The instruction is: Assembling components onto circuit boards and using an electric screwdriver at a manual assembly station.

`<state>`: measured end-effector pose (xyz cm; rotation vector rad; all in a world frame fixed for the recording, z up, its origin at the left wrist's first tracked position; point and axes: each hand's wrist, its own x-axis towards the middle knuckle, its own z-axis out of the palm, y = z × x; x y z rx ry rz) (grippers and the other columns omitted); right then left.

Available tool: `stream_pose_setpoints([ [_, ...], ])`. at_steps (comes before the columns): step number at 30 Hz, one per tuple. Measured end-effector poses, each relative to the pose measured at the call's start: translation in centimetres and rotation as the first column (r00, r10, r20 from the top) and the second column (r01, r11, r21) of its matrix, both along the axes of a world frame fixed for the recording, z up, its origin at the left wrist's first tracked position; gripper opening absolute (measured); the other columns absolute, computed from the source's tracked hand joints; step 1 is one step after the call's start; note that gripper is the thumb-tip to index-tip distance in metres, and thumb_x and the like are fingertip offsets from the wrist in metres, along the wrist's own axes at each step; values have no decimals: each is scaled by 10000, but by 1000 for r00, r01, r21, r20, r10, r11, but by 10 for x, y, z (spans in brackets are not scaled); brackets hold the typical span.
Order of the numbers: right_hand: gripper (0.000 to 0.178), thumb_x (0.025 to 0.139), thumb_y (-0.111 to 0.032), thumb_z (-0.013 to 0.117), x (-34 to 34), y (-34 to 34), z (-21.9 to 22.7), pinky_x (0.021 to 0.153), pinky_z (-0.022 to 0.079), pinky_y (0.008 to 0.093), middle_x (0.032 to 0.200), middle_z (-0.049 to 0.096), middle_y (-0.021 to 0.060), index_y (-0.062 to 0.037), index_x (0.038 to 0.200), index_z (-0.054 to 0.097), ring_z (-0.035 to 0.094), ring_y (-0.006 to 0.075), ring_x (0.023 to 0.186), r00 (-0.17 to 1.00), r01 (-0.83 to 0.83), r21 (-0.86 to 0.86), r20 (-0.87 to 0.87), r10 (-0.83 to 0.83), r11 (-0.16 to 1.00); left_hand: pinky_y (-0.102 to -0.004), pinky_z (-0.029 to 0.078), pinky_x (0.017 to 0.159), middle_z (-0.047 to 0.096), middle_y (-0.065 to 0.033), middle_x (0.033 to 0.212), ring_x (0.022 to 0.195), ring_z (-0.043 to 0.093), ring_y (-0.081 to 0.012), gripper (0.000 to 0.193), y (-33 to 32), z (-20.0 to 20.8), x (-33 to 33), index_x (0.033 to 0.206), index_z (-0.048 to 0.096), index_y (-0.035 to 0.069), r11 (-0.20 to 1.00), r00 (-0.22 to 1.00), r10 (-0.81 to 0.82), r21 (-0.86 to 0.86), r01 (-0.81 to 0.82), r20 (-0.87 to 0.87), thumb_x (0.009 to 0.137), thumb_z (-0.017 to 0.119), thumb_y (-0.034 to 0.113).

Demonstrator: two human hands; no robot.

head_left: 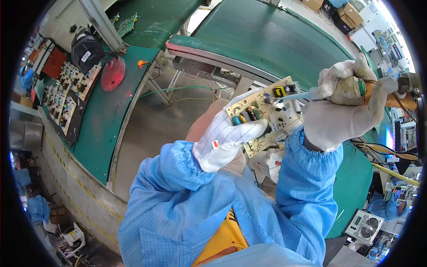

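My left hand (pixel 227 135), in a white glove, is closed on the left edge of a tan circuit board (pixel 275 122), with its thumb over the component side. The board is held tilted and carries capacitors, coils and a yellow-and-black transformer (pixel 279 91). My right hand (pixel 342 104), also gloved, grips a tan cylindrical dispensing tool (pixel 351 92) with a metal fitting at its rear. Its pale blue nozzle (pixel 299 96) points left and reaches over the board's upper right part. Whether the tip touches a component is hard to tell.
A green conveyor belt (pixel 262 31) runs across the far side. On the left green table (pixel 100 129), several populated boards (pixel 78 80) lie beside a black device (pixel 86 51) and a red-lit disc (pixel 113 73). A white fan unit (pixel 364 224) stands at lower right.
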<state>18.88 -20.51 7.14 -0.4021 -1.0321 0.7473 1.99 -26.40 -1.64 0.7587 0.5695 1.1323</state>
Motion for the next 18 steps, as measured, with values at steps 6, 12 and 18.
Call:
stream_pose_setpoints([
  [6,383,919,-407,590,-1,6,-1,446,427,256,827,645,67,-27,943,632,623,156,699,994,106,-8,-15,-106,994,-307,505,871,617,-71,1117,1036,591,-142,463,10,-23,-29,1287,482,-21,268,572,742,937,226,-350,855,645,15],
  [12,210,924,-278,573,-11,-4,3,472,435,251,828,644,48,-73,916,621,608,145,681,998,-64,-75,-17,63,995,-281,515,861,620,-61,1085,985,609,-115,392,-15,8,-13,1239,497,-21,983,958,137,151,-101,-253,876,640,13],
  [18,243,919,-304,583,-5,1,-2,496,453,254,798,634,54,-64,904,617,600,149,674,998,-55,-88,-14,54,995,-265,511,860,623,-50,1059,964,611,-106,408,-17,12,-8,1245,498,-6,983,994,53,-180,-37,90,868,654,18],
])
